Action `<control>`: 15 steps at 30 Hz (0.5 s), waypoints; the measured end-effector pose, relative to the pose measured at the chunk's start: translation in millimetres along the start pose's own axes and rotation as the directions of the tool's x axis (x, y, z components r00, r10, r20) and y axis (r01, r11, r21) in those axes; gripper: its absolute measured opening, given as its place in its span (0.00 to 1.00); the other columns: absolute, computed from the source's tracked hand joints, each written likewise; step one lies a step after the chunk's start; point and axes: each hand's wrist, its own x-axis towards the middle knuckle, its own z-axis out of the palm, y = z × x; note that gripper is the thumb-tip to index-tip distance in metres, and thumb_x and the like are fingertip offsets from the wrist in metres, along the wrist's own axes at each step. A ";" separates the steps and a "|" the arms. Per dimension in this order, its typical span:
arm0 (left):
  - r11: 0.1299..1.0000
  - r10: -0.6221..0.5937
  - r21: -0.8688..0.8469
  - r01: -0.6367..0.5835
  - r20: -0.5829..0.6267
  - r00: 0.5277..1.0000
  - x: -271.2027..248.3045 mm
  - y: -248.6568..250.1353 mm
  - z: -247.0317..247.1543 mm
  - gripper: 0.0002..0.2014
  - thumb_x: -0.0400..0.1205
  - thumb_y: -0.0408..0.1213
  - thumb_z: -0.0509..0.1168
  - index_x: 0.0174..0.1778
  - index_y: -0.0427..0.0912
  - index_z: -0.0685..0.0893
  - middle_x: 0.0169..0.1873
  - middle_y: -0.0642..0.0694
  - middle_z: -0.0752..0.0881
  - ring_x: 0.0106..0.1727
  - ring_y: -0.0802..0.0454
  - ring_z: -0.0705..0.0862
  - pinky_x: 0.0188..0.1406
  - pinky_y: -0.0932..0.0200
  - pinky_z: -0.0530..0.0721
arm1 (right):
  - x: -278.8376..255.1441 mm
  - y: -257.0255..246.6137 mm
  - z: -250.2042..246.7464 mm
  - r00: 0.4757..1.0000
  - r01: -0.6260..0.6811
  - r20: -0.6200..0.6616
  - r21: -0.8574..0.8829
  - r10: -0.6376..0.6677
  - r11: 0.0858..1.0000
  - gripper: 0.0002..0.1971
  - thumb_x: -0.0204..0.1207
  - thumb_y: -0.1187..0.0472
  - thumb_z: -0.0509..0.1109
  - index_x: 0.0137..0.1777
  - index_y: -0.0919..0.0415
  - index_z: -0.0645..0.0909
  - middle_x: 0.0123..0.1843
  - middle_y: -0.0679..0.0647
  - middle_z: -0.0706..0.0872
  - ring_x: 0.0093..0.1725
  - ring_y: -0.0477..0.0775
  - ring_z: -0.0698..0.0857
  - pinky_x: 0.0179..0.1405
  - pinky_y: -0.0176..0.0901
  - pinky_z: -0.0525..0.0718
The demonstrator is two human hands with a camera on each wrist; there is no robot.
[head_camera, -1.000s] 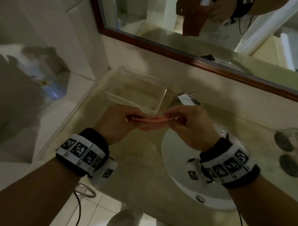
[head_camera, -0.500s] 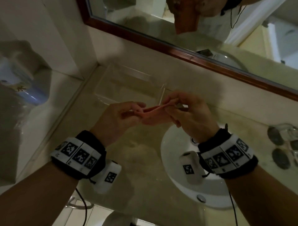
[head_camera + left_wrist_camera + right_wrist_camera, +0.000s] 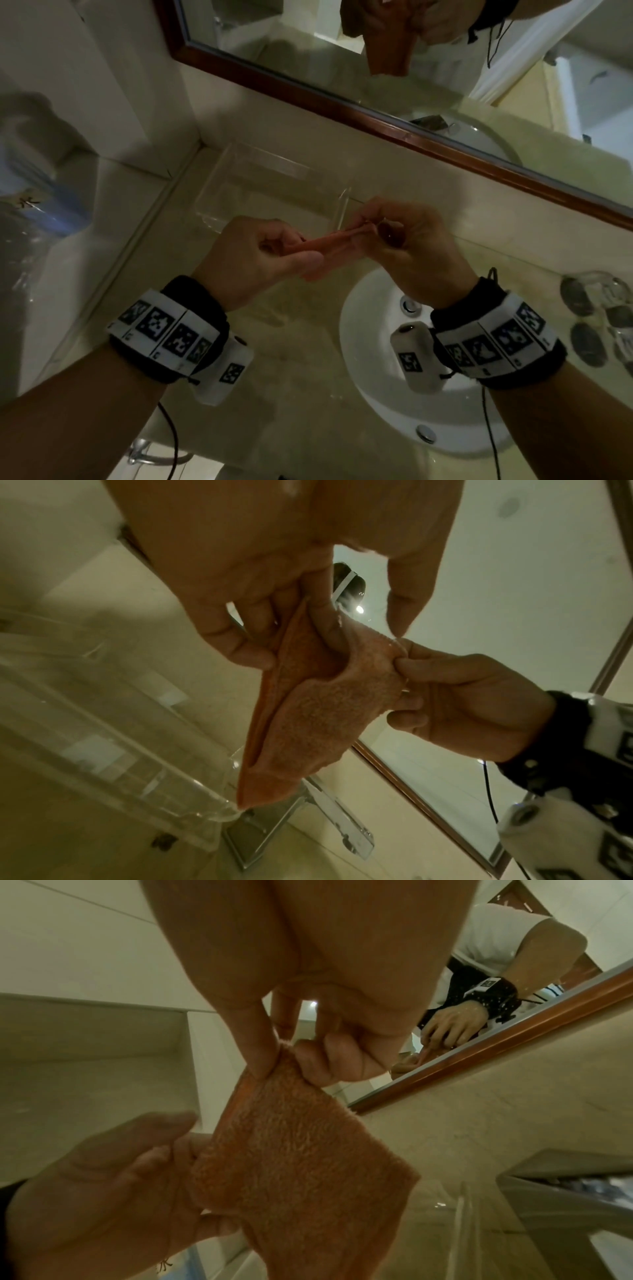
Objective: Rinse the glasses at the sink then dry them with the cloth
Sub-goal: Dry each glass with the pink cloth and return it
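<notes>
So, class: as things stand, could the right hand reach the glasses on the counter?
Probably yes: the glasses stand unobstructed just right of the right hand. But it pinches the cloth with the left hand, so it must release first.

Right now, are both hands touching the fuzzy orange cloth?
Touching. The left wrist view shows the left hand and right hand each pinching the fuzzy orange cloth.

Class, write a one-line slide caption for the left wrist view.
Both hands, left and right, pinch a folded orange cloth above a clear tray beside the mirror.
</notes>
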 end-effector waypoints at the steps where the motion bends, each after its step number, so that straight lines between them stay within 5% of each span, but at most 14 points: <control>1: 1.000 0.006 0.019 -0.006 -0.014 1.000 1.3 -0.1 0.6 0.06 0.72 0.40 0.80 0.35 0.43 0.91 0.37 0.51 0.93 0.42 0.55 0.92 0.47 0.54 0.90 | 0.9 0.0 -0.7 1.000 -0.005 -0.004 0.002 0.005 1.000 0.06 0.75 0.64 0.72 0.46 0.53 0.88 0.41 0.51 0.91 0.41 0.64 0.89 0.41 0.68 0.88; 6: 0.998 0.038 0.054 -0.034 -0.075 0.996 6.6 -6.9 -3.0 0.04 0.72 0.32 0.80 0.36 0.42 0.92 0.38 0.50 0.93 0.42 0.54 0.92 0.44 0.47 0.90 | 7.7 4.6 -4.3 0.994 -0.107 0.011 -0.076 0.108 0.991 0.14 0.73 0.70 0.78 0.52 0.50 0.89 0.43 0.51 0.92 0.43 0.57 0.91 0.45 0.62 0.91; 10: 0.998 0.026 0.060 -0.019 -0.120 0.992 17.3 -5.9 -9.0 0.10 0.73 0.29 0.79 0.42 0.44 0.83 0.35 0.47 0.92 0.37 0.53 0.91 0.36 0.55 0.89 | 20.3 3.0 -3.7 0.991 -0.125 0.030 -0.177 0.133 0.976 0.07 0.75 0.66 0.78 0.47 0.52 0.90 0.38 0.45 0.91 0.37 0.41 0.88 0.39 0.40 0.88; 12: 0.999 -0.020 0.031 0.025 -0.139 0.990 27.9 -4.1 -13.5 0.17 0.74 0.29 0.78 0.50 0.49 0.79 0.37 0.50 0.92 0.40 0.58 0.91 0.40 0.63 0.88 | 31.6 4.3 -2.0 0.992 -0.121 -0.007 -0.242 0.123 0.963 0.05 0.75 0.65 0.77 0.46 0.54 0.89 0.39 0.47 0.89 0.37 0.43 0.85 0.37 0.42 0.86; 15: 0.988 0.080 0.145 -0.057 -0.155 0.985 47.8 2.1 -18.9 0.22 0.75 0.29 0.77 0.59 0.58 0.83 0.43 0.60 0.90 0.48 0.65 0.88 0.53 0.67 0.85 | 49.1 7.9 -0.8 0.993 -0.104 -0.077 -0.250 0.087 0.963 0.08 0.76 0.67 0.75 0.46 0.51 0.85 0.42 0.44 0.86 0.39 0.42 0.82 0.38 0.38 0.81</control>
